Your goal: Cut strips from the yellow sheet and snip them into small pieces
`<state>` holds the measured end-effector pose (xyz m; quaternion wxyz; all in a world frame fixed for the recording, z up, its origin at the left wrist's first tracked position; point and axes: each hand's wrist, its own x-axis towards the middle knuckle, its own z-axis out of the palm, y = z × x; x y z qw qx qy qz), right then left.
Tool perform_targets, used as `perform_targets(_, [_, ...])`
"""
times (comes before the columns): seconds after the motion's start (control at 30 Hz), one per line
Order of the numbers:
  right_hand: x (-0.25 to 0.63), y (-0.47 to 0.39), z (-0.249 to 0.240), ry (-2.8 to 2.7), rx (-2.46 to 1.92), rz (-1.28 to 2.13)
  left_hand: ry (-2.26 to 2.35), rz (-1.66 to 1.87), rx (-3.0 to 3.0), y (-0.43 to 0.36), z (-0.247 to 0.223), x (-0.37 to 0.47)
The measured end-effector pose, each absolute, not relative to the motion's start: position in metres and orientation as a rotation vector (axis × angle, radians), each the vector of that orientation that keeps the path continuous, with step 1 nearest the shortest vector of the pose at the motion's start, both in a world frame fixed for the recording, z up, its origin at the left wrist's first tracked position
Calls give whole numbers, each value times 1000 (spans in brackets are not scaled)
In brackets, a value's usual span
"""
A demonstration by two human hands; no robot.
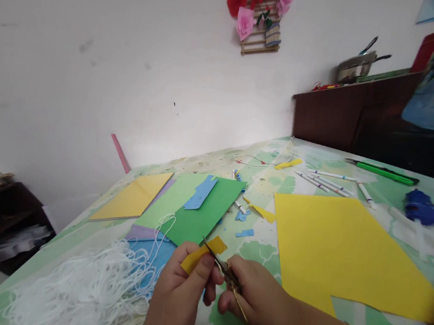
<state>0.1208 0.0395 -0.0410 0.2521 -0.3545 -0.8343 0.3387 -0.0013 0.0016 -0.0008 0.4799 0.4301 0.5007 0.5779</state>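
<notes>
My left hand (193,279) pinches a small strip of yellow paper (217,245) between thumb and fingers. Closed around a small pair of gold-handled scissors (232,279) is my right hand (255,293). The scissor blades lie across the yellow strip, close to my left thumb; whether they are cutting into it I cannot tell. Beyond my hands lies a green sheet (211,213) with a cut blue piece (201,192) on it. A large yellow sheet (324,246), notched along its near edge, lies to the right of my right hand.
A heap of white string (87,288) spreads at the near left. Several markers (329,183), a green utility knife (386,172) and a blue glue gun (429,209) lie at the right. Blue scraps (244,233) and a yellow sheet stack (133,197) are on the table.
</notes>
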Motion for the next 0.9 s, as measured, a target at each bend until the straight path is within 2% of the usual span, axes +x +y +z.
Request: perform_targets(0.9, [120,38,-48,-2230,-764,935,1300,1537,1065,-3,2,10])
